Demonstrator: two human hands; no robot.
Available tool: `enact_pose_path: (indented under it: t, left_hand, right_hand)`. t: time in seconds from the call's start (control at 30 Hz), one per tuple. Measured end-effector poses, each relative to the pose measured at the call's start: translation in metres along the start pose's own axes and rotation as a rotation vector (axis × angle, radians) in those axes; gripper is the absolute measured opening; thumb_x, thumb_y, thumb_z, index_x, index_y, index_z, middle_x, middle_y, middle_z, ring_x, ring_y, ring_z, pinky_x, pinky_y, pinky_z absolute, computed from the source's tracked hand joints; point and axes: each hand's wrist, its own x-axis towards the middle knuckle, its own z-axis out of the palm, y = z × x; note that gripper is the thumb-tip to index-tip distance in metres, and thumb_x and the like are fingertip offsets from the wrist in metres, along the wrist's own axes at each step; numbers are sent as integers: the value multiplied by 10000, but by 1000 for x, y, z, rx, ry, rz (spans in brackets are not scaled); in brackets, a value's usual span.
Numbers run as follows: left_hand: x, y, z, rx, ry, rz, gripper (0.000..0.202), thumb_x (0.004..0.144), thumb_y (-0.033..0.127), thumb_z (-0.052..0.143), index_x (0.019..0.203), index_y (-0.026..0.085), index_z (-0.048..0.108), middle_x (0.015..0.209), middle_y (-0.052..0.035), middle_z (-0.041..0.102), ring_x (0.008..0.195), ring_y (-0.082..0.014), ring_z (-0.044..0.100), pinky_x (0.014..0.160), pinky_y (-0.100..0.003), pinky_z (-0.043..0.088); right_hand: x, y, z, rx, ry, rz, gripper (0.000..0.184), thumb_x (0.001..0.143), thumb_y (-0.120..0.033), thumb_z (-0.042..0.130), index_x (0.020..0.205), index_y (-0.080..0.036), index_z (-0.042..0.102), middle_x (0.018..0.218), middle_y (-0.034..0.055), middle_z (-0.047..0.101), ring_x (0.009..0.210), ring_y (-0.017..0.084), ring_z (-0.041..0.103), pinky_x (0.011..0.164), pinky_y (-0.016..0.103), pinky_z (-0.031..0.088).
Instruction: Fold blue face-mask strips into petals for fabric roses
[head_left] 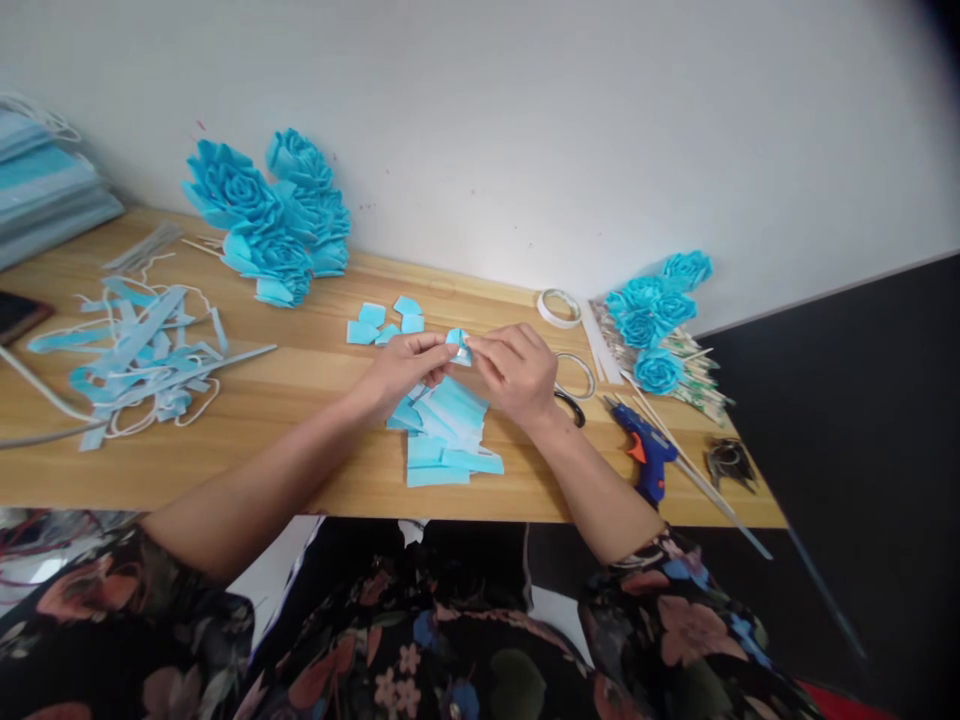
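Between my two hands is a small light-blue petal piece (459,342), cut from what looks like mask fabric. My left hand (412,365) pinches its left side, while the fingertips of my right hand (517,368) close on its right edge. Just below lies a pile of larger blue and white fabric pieces (450,415), some folded. Several small cut blue pieces (373,315) rest on the table beyond my left hand. Scissors with a black handle (571,408) lie partly hidden by my right hand.
At the left are a tangle of fabric strips and ear loops (150,360), and stacked masks (45,185). Blue fabric roses (277,215) stand at the wall, smaller ones (652,310) at right. A tape roll (559,308) and a blue glue gun (646,450) lie rightward.
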Motion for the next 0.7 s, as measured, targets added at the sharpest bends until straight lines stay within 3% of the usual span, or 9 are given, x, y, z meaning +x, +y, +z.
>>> enact_pose_path:
  t: [0.23,0.4,0.53,0.63,0.7]
  left_hand:
    - [1,-2,-1,14,54,7,293,767,373,697,600,149,608,550,8,552,522,-79,478,531,-231,360]
    - [8,-11,-6,-72,56,1,305,740,399,724,602,150,614,558,3,570,511,-82,490,533,-238,384]
    - [10,-12,-9,-41,50,2,336,726,448,743,623,148,631,578,-3,587,511,-81,498,529,-234,391]
    - [8,-8,-8,21,57,16,359,741,483,732,636,153,639,594,-4,595,520,-81,502,531,-228,393]
    - [5,-5,-6,80,50,33,363,757,494,718,650,156,643,605,-2,599,529,-80,500,537,-224,396]
  right_hand:
    - [3,0,-2,24,-56,-56,186,915,-152,566,960,-227,731,863,48,726,791,184,601,716,339,476]
    - [3,0,-5,131,-129,-32,282,890,-153,534,1085,-218,727,925,67,707,848,202,604,755,369,498]
    - [1,2,-5,430,-118,244,305,938,-228,496,1175,-267,684,1008,53,689,947,192,628,841,381,521]
    - [-1,4,-3,667,-141,472,398,974,-328,474,1367,-299,532,1067,47,682,962,180,642,844,374,544]
    - [-2,3,-1,757,-193,547,446,980,-396,469,1414,-293,472,1047,47,682,933,179,643,839,375,552]
